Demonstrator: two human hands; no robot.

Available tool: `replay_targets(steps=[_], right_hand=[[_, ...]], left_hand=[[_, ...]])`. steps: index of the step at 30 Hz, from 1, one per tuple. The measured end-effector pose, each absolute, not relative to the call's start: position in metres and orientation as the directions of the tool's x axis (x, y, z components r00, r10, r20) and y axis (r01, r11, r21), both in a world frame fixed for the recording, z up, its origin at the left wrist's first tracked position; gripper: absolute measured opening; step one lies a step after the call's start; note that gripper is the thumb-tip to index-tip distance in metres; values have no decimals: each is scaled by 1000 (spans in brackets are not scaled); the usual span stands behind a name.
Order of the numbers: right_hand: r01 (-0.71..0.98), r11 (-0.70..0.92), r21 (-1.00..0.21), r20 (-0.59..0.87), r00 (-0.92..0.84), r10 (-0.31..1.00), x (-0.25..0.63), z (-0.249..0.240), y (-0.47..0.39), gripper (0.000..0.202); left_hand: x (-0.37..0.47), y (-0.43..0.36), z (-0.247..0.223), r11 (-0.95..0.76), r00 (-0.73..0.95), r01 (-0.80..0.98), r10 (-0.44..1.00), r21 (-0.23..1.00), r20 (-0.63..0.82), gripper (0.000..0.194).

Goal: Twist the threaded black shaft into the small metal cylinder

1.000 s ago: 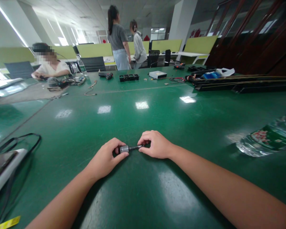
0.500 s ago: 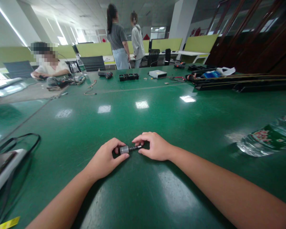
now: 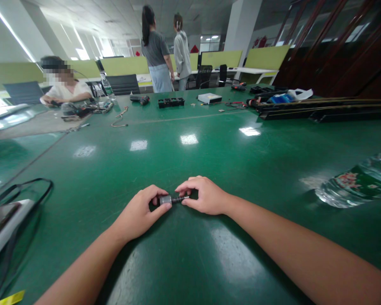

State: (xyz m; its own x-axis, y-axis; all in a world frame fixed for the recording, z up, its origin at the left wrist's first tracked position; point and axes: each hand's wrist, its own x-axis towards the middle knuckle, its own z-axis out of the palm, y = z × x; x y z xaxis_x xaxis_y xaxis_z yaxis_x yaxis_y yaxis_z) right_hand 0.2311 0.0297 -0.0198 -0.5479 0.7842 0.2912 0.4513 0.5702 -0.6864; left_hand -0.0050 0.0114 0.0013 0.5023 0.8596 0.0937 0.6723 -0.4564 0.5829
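Note:
A small grey metal cylinder with a dark threaded shaft point(image 3: 166, 200) lies sideways, low over the green table point(image 3: 190, 161). My left hand point(image 3: 142, 211) grips the cylinder end between thumb and fingers. At the shaft's thin right tip is my right hand point(image 3: 206, 195), its thumb and fingertips curved around it with a gap between them. The thumb is at the tip's lower side, and whether it presses on the metal is hard to tell.
A water bottle point(image 3: 355, 182) lies at the right. At the left is a white device point(image 3: 11, 228) with black cables. Black rails point(image 3: 336, 111), a drill point(image 3: 139, 99) and a black tray point(image 3: 171, 102) lie farther back. A seated person point(image 3: 66, 87) is at the far left.
My right thumb and fingertips have shifted slightly left along the shaft tip. The left hand keeps its hold on the cylinder, nearly still.

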Motion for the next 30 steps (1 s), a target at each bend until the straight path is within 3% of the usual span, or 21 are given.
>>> replay_targets(steps=[12,30], right_hand=[[499,640,-584,286,-612,738,225,-14,25,22],[495,630,-599,306,-585,751,224,-19,28,13]], left_hand=[[-3,12,0,-486,532,690,843,536,80,21],[3,11,1,-466,503,709,860,529,85,18]])
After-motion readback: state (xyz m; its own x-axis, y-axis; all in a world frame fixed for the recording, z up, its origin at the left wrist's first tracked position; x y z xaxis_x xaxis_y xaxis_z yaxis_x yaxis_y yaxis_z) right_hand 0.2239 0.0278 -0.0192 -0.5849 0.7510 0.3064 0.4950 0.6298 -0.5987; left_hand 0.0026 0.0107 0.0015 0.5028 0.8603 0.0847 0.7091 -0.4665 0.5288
